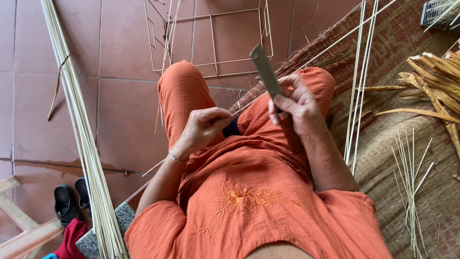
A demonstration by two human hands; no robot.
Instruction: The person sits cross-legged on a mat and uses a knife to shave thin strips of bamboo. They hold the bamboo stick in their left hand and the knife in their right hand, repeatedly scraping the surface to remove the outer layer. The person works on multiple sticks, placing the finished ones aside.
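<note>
Clenched around a dark knife handle: right hand (296, 103), centre right of the frame, above an orange-clothed knee. Flat grey blade (266, 71) rising from the top of that fist, tilted toward the upper left, tip ending over the tiled floor (120, 110). Pinching a thin pale bamboo strip (306, 60) between thumb and fingertips: left hand (201, 129), just left of centre, silver bracelet at the wrist. Strip running from that pinch diagonally up to the right, passing under the blade right beside the right-hand fingers, then on across the woven mat (383, 144) toward the upper right corner; its short tail poking out below the left wrist, toward the lower left. Both hands close together over the lap, strip touching or nearly touching the blade — cannot tell which.

Around them: long bundle of pale strips (81, 139) slanting down the left side of the frame; thin wire frame (211, 38) on the tiles at upper centre; brown bamboo shavings (431, 81) at the right edge; loose thin slivers (409, 182) on the mat at lower right; black sandals (69, 201) at lower left.
</note>
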